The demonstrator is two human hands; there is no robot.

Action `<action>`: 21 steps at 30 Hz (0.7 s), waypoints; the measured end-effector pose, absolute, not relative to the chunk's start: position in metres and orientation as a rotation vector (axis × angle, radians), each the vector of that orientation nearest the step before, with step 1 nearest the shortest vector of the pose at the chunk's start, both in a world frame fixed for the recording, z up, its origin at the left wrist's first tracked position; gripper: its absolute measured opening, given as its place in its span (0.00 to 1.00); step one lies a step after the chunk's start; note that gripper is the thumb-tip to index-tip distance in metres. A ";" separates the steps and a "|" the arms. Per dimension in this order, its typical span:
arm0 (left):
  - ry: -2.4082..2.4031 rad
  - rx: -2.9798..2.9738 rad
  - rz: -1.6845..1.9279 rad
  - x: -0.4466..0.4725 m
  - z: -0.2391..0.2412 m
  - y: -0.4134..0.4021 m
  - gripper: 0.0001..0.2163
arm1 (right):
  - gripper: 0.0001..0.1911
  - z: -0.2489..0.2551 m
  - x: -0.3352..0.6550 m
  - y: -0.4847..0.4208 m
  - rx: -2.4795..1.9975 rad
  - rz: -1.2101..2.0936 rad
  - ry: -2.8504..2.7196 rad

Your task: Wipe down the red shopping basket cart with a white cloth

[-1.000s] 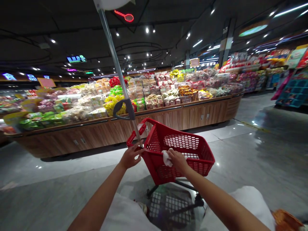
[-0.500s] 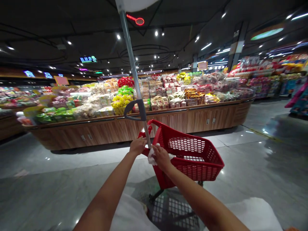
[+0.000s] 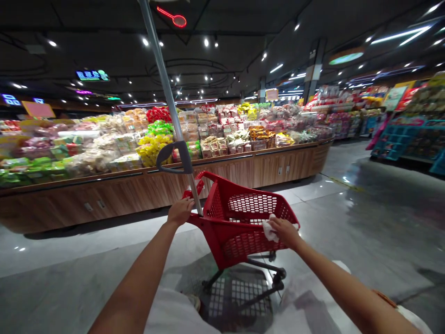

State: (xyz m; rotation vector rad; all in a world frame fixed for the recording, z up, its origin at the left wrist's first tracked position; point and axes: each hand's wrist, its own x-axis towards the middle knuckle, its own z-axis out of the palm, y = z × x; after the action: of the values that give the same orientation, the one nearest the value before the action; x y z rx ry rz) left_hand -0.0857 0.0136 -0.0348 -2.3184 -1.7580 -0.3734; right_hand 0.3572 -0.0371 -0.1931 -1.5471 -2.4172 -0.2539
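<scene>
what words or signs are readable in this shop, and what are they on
Nothing reads clearly.
On the blue-green lit ceiling sign: characters, too blurred.
On the purple lit wall sign: characters, too blurred.
On the pink card sign above the wooden snack counter: nothing legible.
On the snack packets: labels too small.
On the red plastic shopping cart and the white cloth: no print seen.

Left hand point(image 3: 180, 212) forward, fingers curled shut; right hand point(image 3: 285, 230) extended farther right, clenched, palm down.

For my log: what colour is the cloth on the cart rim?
White: cloth under right hand on the cart; head view shows it best.
</scene>
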 end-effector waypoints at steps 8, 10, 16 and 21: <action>-1.744 -2.299 -0.379 -0.077 -0.036 0.022 0.19 | 0.20 -0.194 0.343 -0.041 -1.567 -0.227 -2.239; -1.747 -2.302 -0.363 -0.075 -0.035 0.020 0.18 | 0.21 -0.184 0.285 -0.032 -1.469 -0.166 -2.240; -1.805 -2.232 -0.275 -0.067 -0.033 0.011 0.18 | 0.25 -0.139 0.112 -0.012 -1.221 -0.080 -2.098; -1.870 -2.233 -0.287 -0.065 -0.030 0.009 0.19 | 0.24 -0.142 0.101 -0.015 -1.173 -0.187 -2.081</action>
State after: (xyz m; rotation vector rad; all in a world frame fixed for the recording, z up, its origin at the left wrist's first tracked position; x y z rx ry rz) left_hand -0.0652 0.0089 -0.0299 -2.2333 -1.8702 -0.2874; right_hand 0.1010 -0.0150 -0.1418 -1.1728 -2.0805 -0.1866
